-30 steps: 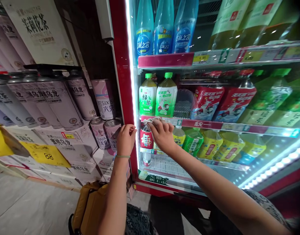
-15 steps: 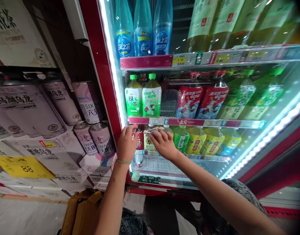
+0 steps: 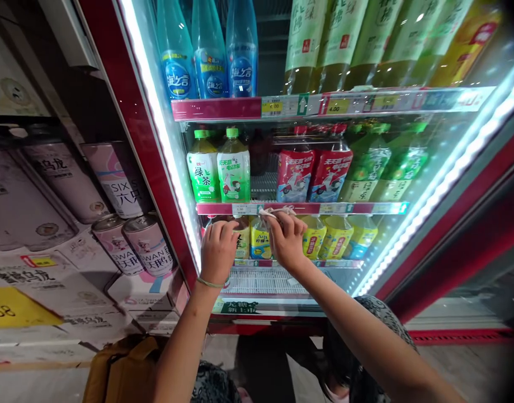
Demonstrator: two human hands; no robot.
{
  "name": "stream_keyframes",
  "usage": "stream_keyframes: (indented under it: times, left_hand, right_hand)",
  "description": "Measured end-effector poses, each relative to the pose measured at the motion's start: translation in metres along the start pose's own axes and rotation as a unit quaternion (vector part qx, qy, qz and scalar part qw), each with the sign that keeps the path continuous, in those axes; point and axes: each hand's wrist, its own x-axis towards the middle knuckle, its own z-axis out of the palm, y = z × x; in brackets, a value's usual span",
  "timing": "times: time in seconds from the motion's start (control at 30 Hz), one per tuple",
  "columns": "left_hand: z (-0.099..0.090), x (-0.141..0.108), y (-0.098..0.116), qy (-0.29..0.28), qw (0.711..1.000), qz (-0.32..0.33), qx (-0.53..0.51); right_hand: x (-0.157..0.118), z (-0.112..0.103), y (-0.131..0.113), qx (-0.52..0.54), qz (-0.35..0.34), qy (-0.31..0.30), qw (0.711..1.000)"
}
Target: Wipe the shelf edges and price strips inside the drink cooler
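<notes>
My right hand (image 3: 288,238) pinches a crumpled white cloth (image 3: 277,213) against the red front rail (image 3: 215,209) of the middle cooler shelf. My left hand (image 3: 218,252), with a thin band at its wrist, is at the rail's left part, just below it. Its fingers are curled together and whatever they hold, if anything, is hidden. Above the rail stand green tea bottles (image 3: 234,168) and red-labelled bottles (image 3: 294,170). Below it, a yellow-labelled lemon drink (image 3: 260,240) shows between my hands.
Tall blue bottles (image 3: 242,56) and pale green bottles (image 3: 305,45) fill the upper shelf. A bright light strip (image 3: 156,112) edges the cooler's left side. Stacked drink cans (image 3: 147,246) and cartons stand left. A brown bag (image 3: 118,369) is at the lower left.
My right hand and the cloth have slid right along the rail, from near the left bottles toward the rail's middle. My left hand has come slightly right and lower against the shelf. The view has shifted right.
</notes>
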Motion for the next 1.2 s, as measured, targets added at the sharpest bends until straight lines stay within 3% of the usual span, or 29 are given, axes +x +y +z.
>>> stream_keyframes:
  times: [0.13,0.3,0.47,0.63,0.83,1.0,1.2]
  left_hand:
    - [0.008,0.008,0.021,0.017,1.0,0.016,-0.004]
    - [0.016,0.015,0.037,0.024,0.999,0.023,-0.006]
    - [0.026,0.013,0.051,0.04,0.998,0.039,-0.006]
    - [0.034,0.012,0.063,0.034,0.998,0.053,-0.001]
    - [0.037,0.012,0.069,0.031,0.998,0.059,0.002]
    - [0.041,0.012,0.075,0.021,0.996,0.081,-0.007]
    - [0.05,0.025,0.092,0.03,0.991,0.125,-0.025]
  right_hand:
    - [-0.009,-0.009,0.014,-0.004,-0.091,-0.026,0.996]
    - [-0.022,-0.017,0.031,-0.015,0.074,0.029,0.997]
    - [-0.031,-0.022,0.045,0.005,-0.018,0.035,0.999]
    - [-0.031,-0.029,0.052,-0.032,0.111,0.046,0.992]
    - [-0.049,-0.034,0.055,-0.008,0.013,-0.046,0.999]
    - [-0.054,-0.042,0.08,-0.029,0.113,-0.014,0.993]
    - [-0.051,-0.048,0.102,0.0,0.019,-0.037,0.999]
